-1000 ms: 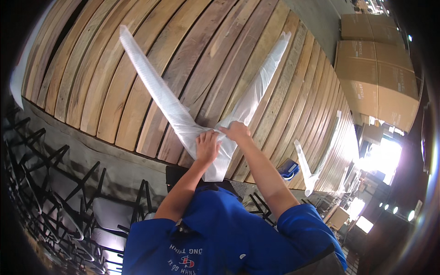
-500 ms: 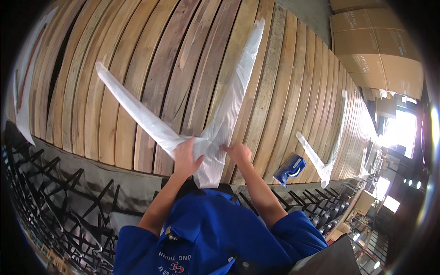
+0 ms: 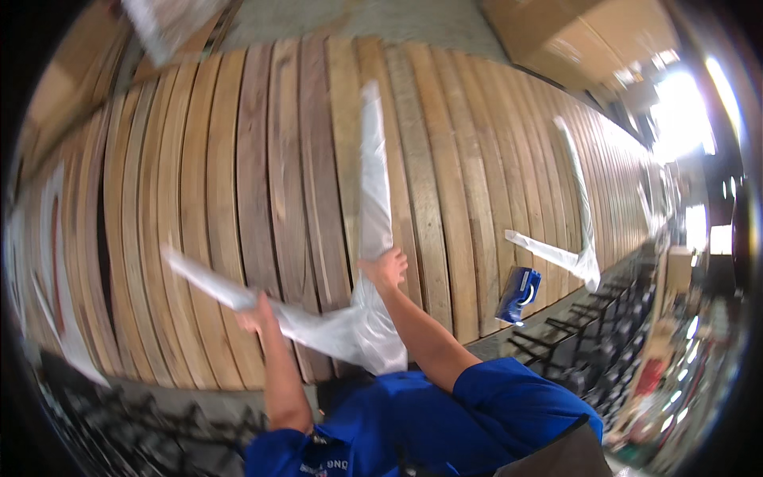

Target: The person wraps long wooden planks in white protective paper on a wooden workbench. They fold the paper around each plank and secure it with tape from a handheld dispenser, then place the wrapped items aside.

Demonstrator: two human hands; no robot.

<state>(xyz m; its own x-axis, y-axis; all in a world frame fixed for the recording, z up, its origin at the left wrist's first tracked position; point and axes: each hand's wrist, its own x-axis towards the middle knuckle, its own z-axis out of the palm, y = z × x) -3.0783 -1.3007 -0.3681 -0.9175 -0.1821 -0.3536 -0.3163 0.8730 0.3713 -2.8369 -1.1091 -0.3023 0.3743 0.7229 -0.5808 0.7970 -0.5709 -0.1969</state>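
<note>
A V-shaped piece wrapped in white translucent foam sheet [image 3: 338, 338] lies across the wooden slats in front of me, its corner close to my body. My left hand [image 3: 256, 316] is closed round its left arm, partway along. Higher up, my right hand [image 3: 386, 269] grips the other arm, which points away from me; some of its fingers stick out to the right. The wrapping hides what is inside. Off to the right lies a blue thing with a white curved part [image 3: 520, 294], perhaps a tape dispenser.
The slatted wooden surface [image 3: 214, 159] stretches left and right. Another wrapped V-shaped piece [image 3: 584, 258] lies on the right, more wrapping sheet [image 3: 60, 294] on the far left. Black metal frames [image 3: 580, 334] stand below the near edge. Cardboard boxes [image 3: 556, 32] are stacked beyond the far side.
My hands have left the corner and moved out along the two arms. The wrapped piece has turned anticlockwise, its corner swinging right and nearer me. My view has shifted too.
</note>
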